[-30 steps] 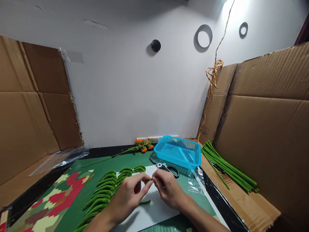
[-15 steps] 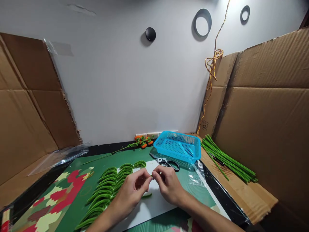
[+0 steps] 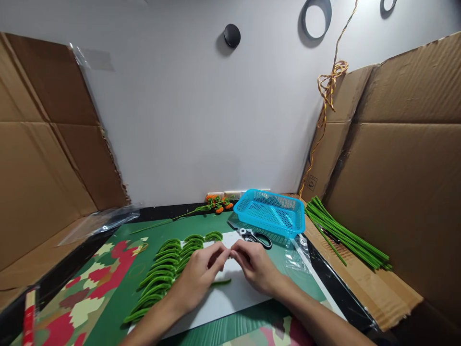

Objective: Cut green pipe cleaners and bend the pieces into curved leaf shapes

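Over the white sheet (image 3: 248, 295), my left hand (image 3: 201, 269) and my right hand (image 3: 257, 266) meet with pinched fingertips. Both are closed on a thin green pipe cleaner, mostly hidden by the fingers. Below my left fingers a straight green pipe cleaner end (image 3: 221, 282) sticks out; I cannot tell whether it belongs to the same piece or lies on the sheet. Left of my hands, rows of folded green pipe cleaner leaves (image 3: 158, 278) overlap on the sheet. Black-handled scissors (image 3: 257, 238) lie just beyond my right hand.
A blue plastic basket (image 3: 268, 216) stands at the back. Orange pipe cleaner flowers (image 3: 219, 204) on a long green stem lie left of it. Green pipe cleaners (image 3: 349, 235) lie bundled on cardboard at right. Cardboard walls (image 3: 406, 168) flank the table, with a yellow twisted cord (image 3: 329, 89) hanging.
The view has shifted, so the scene sits slightly higher and further right. My hands stay together at the fingertips, with the fingers drawn a little closer over the small piece.
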`<move>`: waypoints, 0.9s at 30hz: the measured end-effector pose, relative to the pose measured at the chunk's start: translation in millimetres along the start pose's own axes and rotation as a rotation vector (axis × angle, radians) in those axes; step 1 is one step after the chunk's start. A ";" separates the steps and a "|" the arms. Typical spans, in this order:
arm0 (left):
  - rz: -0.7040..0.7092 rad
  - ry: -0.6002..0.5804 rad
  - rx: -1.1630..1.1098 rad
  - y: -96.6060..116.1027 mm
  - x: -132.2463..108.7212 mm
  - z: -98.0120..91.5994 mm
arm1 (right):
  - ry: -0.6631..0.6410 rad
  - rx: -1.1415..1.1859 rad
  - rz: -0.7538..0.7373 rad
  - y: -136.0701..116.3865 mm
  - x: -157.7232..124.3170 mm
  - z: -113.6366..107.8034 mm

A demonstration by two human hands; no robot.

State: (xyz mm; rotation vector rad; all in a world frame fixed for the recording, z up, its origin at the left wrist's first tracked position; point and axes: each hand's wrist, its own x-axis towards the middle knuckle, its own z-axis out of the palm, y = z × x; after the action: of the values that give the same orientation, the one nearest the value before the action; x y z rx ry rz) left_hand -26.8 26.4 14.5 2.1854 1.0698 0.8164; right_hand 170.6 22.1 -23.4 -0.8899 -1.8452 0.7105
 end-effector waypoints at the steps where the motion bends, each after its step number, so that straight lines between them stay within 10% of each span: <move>1: -0.046 -0.016 -0.128 0.6 1.5 0.6 | 0.015 -0.080 -0.068 0.9 -1.8 1.0; 6: -0.205 -0.130 -0.583 -7.0 5.4 8.7 | 0.116 -0.187 -0.130 6.1 -6.0 1.9; 11: -0.189 -0.109 -0.557 -11.4 3.5 12.5 | 0.089 -0.127 -0.032 2.8 -2.8 0.6; 21: -0.013 0.004 0.017 -4.9 -3.1 7.7 | 0.077 -0.049 0.053 -5.0 -1.7 8.4; 27: 0.202 -0.075 0.338 -3.3 -8.6 5.1 | -0.149 0.330 0.354 1.9 5.6 5.4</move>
State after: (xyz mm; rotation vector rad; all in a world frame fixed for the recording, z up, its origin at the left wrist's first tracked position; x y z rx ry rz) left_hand -29.0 19.8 6.5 2.6197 1.0210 0.6703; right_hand 164.6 27.3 -24.2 -0.9721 -1.6450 1.2910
